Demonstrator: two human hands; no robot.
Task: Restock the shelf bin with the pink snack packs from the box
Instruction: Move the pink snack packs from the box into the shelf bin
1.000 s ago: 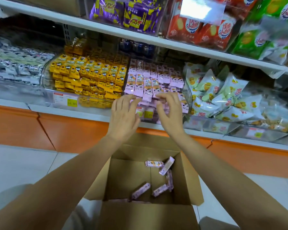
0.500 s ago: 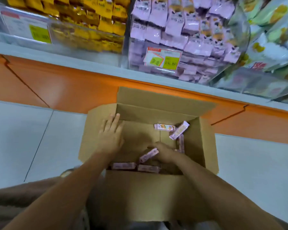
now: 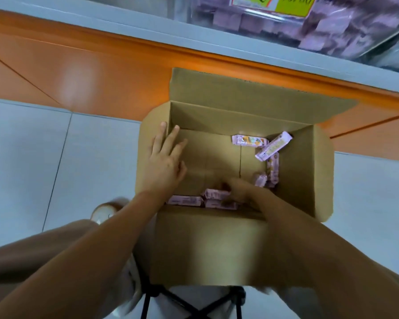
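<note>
The left hand (image 3: 165,157) is laid with straight fingers over the left wall of the box (image 3: 320,171), left of centre in the frame, and nothing is held in it. The right hand (image 3: 240,191) is lowered to the box floor at lower centre. It is blurred and set among the pink snack packs (image 3: 217,194) lying along the near wall, but whether one is gripped cannot be told. Further packs (image 3: 274,146) are scattered in the box's far right corner, one propped aslant. The shelf bin (image 3: 309,26), at the upper right of the frame, is seen holding like packs behind a price label (image 3: 286,3). The packs are judged light and small, wrapped in slick film. They are probably best pinched across the middle of the long sides, since the sealed ends may slip, and several could be gathered at once
</note>
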